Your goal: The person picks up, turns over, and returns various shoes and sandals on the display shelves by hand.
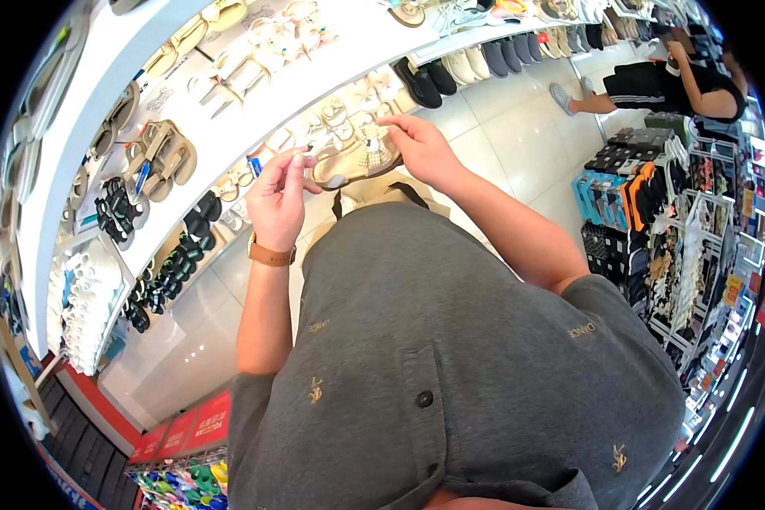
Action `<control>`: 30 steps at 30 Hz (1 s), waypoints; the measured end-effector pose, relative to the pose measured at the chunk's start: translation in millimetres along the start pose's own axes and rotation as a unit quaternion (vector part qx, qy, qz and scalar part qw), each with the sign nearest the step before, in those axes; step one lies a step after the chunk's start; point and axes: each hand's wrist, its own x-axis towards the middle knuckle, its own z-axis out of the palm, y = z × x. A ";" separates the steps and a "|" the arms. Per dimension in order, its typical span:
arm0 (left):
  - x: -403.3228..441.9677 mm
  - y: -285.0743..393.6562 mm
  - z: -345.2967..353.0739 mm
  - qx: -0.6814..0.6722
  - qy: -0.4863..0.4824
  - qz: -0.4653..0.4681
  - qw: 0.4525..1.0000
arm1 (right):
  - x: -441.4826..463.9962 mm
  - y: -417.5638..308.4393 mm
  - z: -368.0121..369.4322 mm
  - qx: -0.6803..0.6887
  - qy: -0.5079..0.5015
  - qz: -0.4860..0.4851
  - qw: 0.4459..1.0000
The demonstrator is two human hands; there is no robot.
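Note:
A beige sandal [357, 162] with pale beaded decoration on its upper is held out in front of my body. My right hand [422, 151] grips its right end, with the fingers bent over the edge. At its left end, near a grey patch on the insole, is my left hand [279, 197], its thumb and fingertips drawn together on what looks like the sandal's strap. A watch with a brown strap [272, 254] is on my left wrist. Just beyond the sandal, more light sandals [335, 111] sit along the lower shelf.
A curved white display shelf [331, 53] runs across the front and left, bearing sandals such as a brown pair [163, 153]. Dark shoes [418, 82] line the lower tier. Racks of packaged goods [629, 195] stand at right. Another person [697, 89] is at upper right.

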 end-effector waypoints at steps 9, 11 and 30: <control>-11.0 8.2 -4.4 0.294 -0.059 0.211 0.930 | 5.1 5.2 13.9 0.062 -0.022 0.007 0.998; -13.3 13.4 -3.1 0.300 -0.074 0.191 0.932 | 6.5 4.5 22.6 0.094 -0.020 0.009 0.995; -24.3 5.5 -27.4 0.200 -0.019 0.098 0.975 | -0.6 -19.5 46.3 0.131 -0.103 -0.055 0.984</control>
